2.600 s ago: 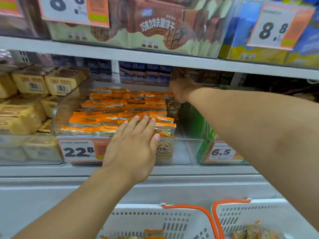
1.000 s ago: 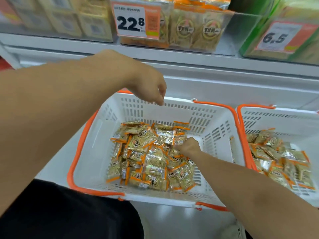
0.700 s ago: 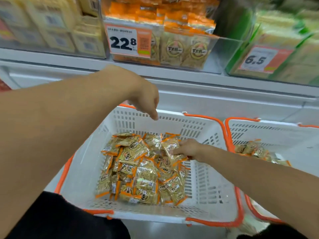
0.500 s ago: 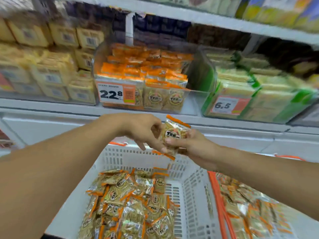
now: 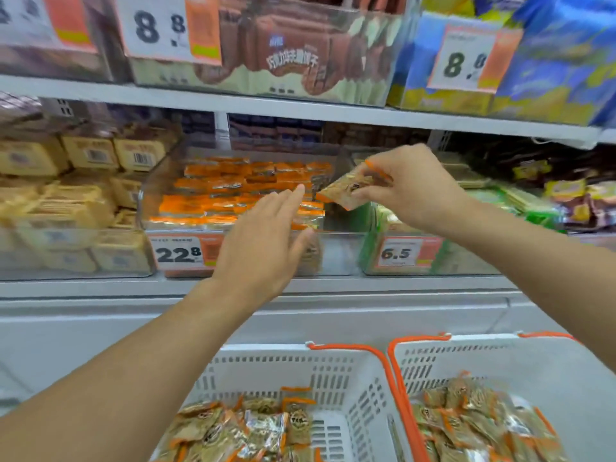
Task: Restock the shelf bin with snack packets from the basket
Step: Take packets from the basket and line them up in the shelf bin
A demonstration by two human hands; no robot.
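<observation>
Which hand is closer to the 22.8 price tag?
Left. The left hand hovers just right of the 22.8 price tag; the right hand holds a snack packet higher up, farther right.

Left arm enters from 7 o'clock and extends toward 1 o'clock; left hand (image 5: 263,238) is flat, palm down, fingers straight and together, thumb spread toward 3 o'clock. Right arm enters from 4 o'clock and extends toward 10 o'clock; right hand (image 5: 413,188), wrist bent, pinches a packet (image 5: 346,191) between thumb and fingertips.
</observation>
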